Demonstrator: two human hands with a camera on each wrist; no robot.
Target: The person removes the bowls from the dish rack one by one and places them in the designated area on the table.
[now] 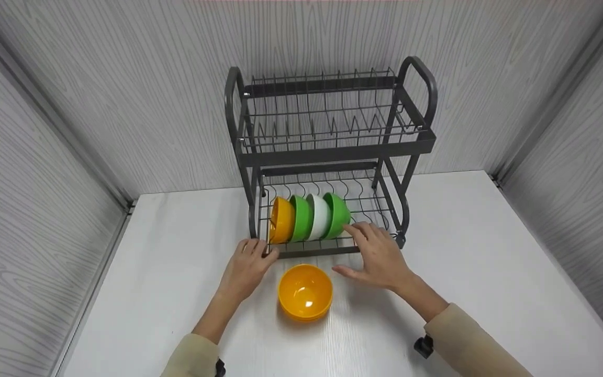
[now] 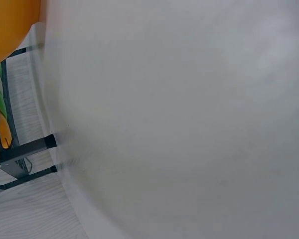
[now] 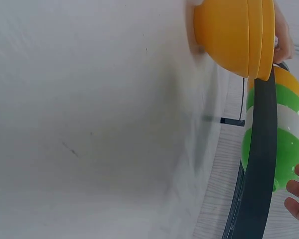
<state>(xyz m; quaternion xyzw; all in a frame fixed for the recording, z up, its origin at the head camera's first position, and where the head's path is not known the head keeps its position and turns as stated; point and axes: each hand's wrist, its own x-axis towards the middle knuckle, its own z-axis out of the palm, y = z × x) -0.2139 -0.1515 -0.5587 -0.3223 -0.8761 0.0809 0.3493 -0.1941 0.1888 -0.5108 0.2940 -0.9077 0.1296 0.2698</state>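
- Curling at the front left corner of the dark two-tier rack point(image 1: 333, 155), the left hand point(image 1: 246, 264) held the lower frame.
- The right hand point(image 1: 377, 256) was empty, its fingers spread and its thumb well apart from them; the fingertips reached the rightmost green bowl point(image 1: 339, 215), though whether they touched it I could not tell.
- Four bowls leaned on edge in the lower tier, mouths to the left: an orange bowl point(image 1: 284, 220), a second green bowl point(image 1: 302, 217), a white bowl point(image 1: 321, 217), then the rightmost green one.
- An orange stack point(image 1: 305, 290) sat upright on the white surface point(image 1: 197, 220) in front of the rack, between the two hands.
- From the head, the stack showed mostly its glossy inside; the right wrist view gave its side, with nested rims.
- Only that right wrist view caught a small dark mark point(image 3: 70, 148) on the surface, and it set the rack's front rail across the leaning bowls.
- The left wrist view picked out dark rack feet point(image 2: 51, 141) low down and cut off most of its own hand.
- Only the head view took in the upper wire tier and the beige sleeves point(image 1: 191, 356).
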